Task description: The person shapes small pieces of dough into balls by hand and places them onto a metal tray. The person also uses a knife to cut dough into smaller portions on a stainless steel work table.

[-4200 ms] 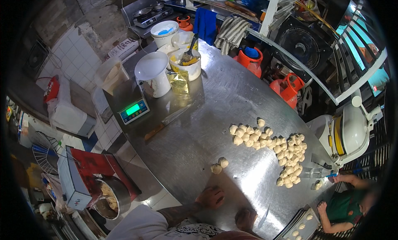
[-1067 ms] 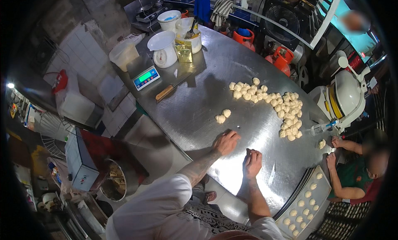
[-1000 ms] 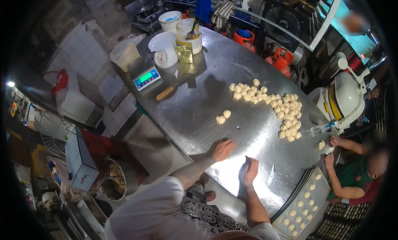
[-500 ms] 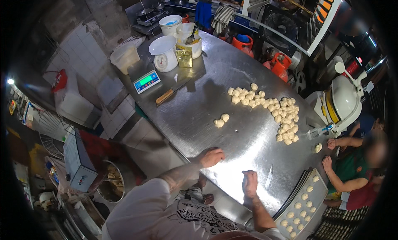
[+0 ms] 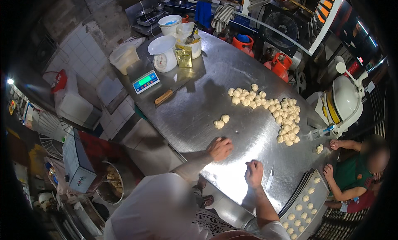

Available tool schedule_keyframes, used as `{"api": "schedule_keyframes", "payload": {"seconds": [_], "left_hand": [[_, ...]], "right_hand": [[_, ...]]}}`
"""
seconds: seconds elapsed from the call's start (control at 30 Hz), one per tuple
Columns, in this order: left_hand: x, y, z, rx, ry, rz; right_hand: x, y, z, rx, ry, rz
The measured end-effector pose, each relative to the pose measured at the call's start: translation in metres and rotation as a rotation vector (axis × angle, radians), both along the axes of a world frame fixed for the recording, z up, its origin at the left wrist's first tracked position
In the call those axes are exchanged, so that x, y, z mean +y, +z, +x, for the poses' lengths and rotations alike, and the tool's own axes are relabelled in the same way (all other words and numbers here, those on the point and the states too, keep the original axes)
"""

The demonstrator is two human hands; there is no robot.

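Note:
My left hand point(image 5: 219, 149) is cupped low over the steel table, fingers bent down and palm hidden. Just right of it, my right hand point(image 5: 254, 173) is curled closed above the bright patch of tabletop. Whatever either hand may hold is covered by the fingers. A few dough balls point(image 5: 219, 124) sit together just beyond my left hand. Farther right lies a large cluster of pale dough balls point(image 5: 286, 117). A thin metal blade point(image 5: 270, 178) rests on the table to the right of my right hand.
A tray point(image 5: 320, 190) of spaced dough balls stands at the near right, beside another person's hands point(image 5: 328, 172). On the far left are a digital scale point(image 5: 146, 82), a wooden-handled knife point(image 5: 163, 97), a white dial scale point(image 5: 165, 62) and tubs. A white machine point(image 5: 346, 101) borders the right edge.
Both my hands have moved forward, away from my body, and slightly right. My right hand is more tightly curled. The dough balls stay where they were.

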State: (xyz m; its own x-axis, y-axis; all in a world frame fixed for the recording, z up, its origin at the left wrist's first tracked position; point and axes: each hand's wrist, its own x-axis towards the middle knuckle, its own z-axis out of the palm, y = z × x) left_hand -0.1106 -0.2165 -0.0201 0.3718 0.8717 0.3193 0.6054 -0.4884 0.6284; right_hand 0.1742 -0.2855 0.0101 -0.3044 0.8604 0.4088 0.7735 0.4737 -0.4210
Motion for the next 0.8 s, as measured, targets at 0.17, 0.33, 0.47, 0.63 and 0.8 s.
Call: {"api": "schedule_keyframes", "payload": {"seconds": [0.17, 0.33, 0.47, 0.63, 0.8], "left_hand": [[-0.031, -0.004, 0.037, -0.113, 0.299, -0.152], [-0.022, -0.021, -0.014, -0.071, -0.061, -0.126], [0.003, 0.009, 0.024, 0.058, 0.119, 0.067], [-0.050, -0.028, -0.003, -0.202, 0.049, -0.169], [0.013, 0.009, 0.005, 0.017, 0.082, 0.002]], "right_hand": [[-0.018, -0.006, -0.052, 0.253, -0.201, -0.067], [-0.026, -0.005, 0.012, 0.104, 0.070, -0.114], [0.021, 0.004, -0.050, 0.142, -0.187, 0.053], [-0.040, -0.014, -0.017, 0.205, 0.068, -0.028], [0.027, -0.006, -0.025, 0.059, -0.021, 0.037]]}}
